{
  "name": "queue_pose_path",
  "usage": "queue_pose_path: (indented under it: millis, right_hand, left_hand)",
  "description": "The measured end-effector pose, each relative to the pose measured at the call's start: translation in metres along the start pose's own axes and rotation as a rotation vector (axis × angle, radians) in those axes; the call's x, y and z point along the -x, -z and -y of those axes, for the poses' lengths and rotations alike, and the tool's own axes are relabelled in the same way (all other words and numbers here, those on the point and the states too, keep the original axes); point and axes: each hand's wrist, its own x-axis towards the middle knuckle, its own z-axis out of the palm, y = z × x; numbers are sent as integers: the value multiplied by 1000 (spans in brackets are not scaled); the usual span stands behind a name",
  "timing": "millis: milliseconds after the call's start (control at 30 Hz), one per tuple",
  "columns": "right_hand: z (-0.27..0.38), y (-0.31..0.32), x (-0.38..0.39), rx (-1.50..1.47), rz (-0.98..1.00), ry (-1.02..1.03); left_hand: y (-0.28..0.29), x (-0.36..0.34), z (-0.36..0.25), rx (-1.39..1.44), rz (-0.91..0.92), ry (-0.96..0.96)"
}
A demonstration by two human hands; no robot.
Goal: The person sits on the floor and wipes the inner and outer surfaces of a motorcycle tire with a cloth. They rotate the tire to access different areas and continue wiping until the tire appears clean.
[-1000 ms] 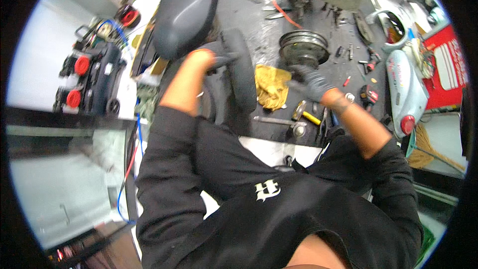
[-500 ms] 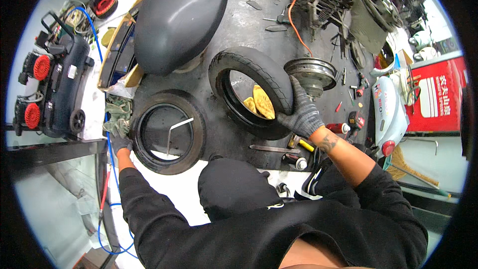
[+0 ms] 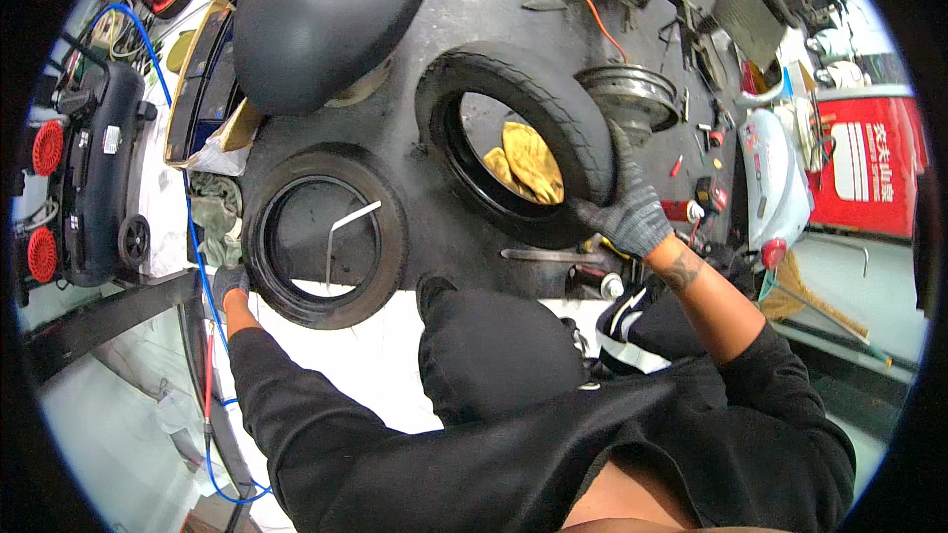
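Note:
My right hand (image 3: 634, 215), in a dark grey glove, grips the right side of a black scooter tyre (image 3: 583, 109) that stands tilted up over the dark mat. Yellow gloves (image 3: 531, 160) show through its opening. On the mat to the left lies a second black tyre (image 3: 380, 281), with a bent metal rod (image 3: 330, 242) across its opening. Beside that tyre's lower left edge is my left hand (image 3: 230, 281), also gloved, near a crumpled green cloth (image 3: 215, 209); its fingers are not clear. A metal wheel hub with a rim (image 3: 632, 99) sits just beyond the raised tyre.
A large dark seat-shaped piece (image 3: 331, 20) stands at the back. Near my knee lie a flat metal bar (image 3: 551, 256) and a spray can (image 3: 597, 282). An air compressor (image 3: 99, 168) and blue hose (image 3: 205, 286) are at left; a light-blue scooter body panel (image 3: 775, 183) at right.
The whole view has shifted, so most of the scene sits higher. My right hand keeps its hold on the tilted tyre, which looks slightly larger. My left hand stays beside the lying tyre.

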Motion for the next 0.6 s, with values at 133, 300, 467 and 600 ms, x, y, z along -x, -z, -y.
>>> queue_pose_path:
  millis: [133,300,467,600]
  right_hand:
    - [23,-3,9,99,-57,108]
    - [38,-3,20,46,1,62]
    - [34,-1,28,-170,37,-34]
    - [36,-3,14,-446,-319,52]
  left_hand:
    - [65,37,-7,-298,-313,-124]
    - [193,92,-44,1599,-18,-68]
    - [305,221,-147,1762,637,-580]
    - [298,310,-267,1582,754,-407]
